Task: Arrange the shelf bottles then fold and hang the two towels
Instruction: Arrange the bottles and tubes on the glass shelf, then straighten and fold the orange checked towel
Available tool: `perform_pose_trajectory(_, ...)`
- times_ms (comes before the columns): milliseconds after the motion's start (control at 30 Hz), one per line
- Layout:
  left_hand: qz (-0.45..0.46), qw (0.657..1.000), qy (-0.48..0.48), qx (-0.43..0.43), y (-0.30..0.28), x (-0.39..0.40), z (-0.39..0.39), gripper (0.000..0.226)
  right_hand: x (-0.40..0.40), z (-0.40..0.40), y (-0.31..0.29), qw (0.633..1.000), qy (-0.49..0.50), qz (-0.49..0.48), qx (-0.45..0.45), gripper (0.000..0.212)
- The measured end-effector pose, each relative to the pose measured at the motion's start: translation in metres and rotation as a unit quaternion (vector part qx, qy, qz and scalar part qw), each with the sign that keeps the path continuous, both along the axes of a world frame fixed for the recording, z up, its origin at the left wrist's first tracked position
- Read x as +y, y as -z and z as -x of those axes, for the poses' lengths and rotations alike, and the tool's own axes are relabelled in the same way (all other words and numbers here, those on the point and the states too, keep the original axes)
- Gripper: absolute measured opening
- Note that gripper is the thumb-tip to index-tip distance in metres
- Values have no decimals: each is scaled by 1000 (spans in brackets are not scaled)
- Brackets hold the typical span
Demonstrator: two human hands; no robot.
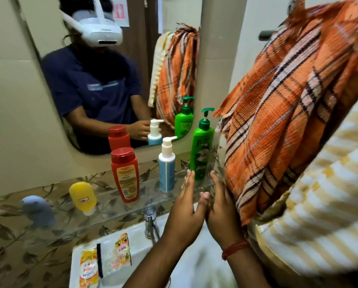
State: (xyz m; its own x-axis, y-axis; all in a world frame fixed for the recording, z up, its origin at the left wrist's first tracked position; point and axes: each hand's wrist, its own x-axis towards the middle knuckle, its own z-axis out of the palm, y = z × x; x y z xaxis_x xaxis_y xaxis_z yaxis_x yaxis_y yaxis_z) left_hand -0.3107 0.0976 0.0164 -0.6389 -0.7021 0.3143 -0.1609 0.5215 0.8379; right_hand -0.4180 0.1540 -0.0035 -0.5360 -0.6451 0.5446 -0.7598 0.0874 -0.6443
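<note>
On the clear glass shelf under the mirror stand a green pump bottle, a white-and-blue pump bottle, a red bottle, a yellow bottle resting on its cap and a blurred grey-blue bottle. My left hand and my right hand are held side by side with straight fingers just in front of the green bottle, holding nothing. An orange plaid towel hangs at the right, brushing my right hand. A white-and-yellow striped towel hangs beside it, nearer me.
A chrome tap rises behind the white basin, and two sachets lie on the basin's left rim. The mirror shows a person wearing a headset. A leaf-patterned tile band runs along the wall.
</note>
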Motion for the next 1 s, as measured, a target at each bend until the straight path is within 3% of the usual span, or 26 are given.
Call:
perform_pose_trajectory(200, 118, 991, 54, 40, -49, -3, -31, 65, 24, -47, -60, 992, 52, 2, 119, 59)
perform_pose_trajectory(400, 169, 977, 94, 86, -105, -17, -26, 76, 30, -67, -130, 965, 120, 37, 231, 62)
perform_pose_trajectory(700, 123, 972, 157, 123, -191, -8, 8, 70, 43, -44, -219, 885, 316, 57, 338, 61)
perform_pose_trajectory(833, 90, 970, 191, 120, -215, 1, 28, 76, 47, -24, -246, 857, 411, 43, 308, 71)
perform_pose_trajectory(933, 32, 969, 222, 103, -228, -1, 46, 83, 47, -14, -254, 869, 436, 24, 232, 83)
perform_pose_trajectory(1000, -25, 960, 264, 92, -235, -4, 58, 94, 49, -10, -260, 896, 420, 35, 140, 91)
